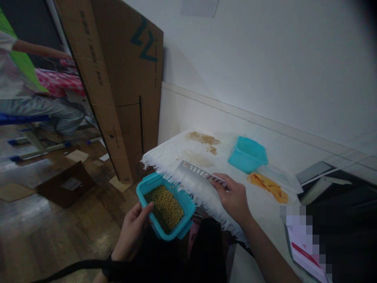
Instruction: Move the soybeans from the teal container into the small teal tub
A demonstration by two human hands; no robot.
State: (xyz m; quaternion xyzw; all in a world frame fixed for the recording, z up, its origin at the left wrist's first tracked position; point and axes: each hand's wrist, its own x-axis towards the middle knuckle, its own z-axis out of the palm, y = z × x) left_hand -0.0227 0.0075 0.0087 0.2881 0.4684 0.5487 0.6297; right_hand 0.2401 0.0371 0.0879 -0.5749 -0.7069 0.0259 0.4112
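Turquoise, our bean tub (173, 237) should feel stiff and weighty, best held by the rim (141, 196) our left fingers (146, 210) clamp; our right fingers (218, 179) grip a slotted strip (200, 171), perhaps metal.

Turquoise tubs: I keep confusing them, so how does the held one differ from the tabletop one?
The held tub contains yellowish beans; the tabletop tub shows bare inner walls. The left hand grips the held tub; the tabletop tub sits on the white cloth. Both are turquoise and lidless.
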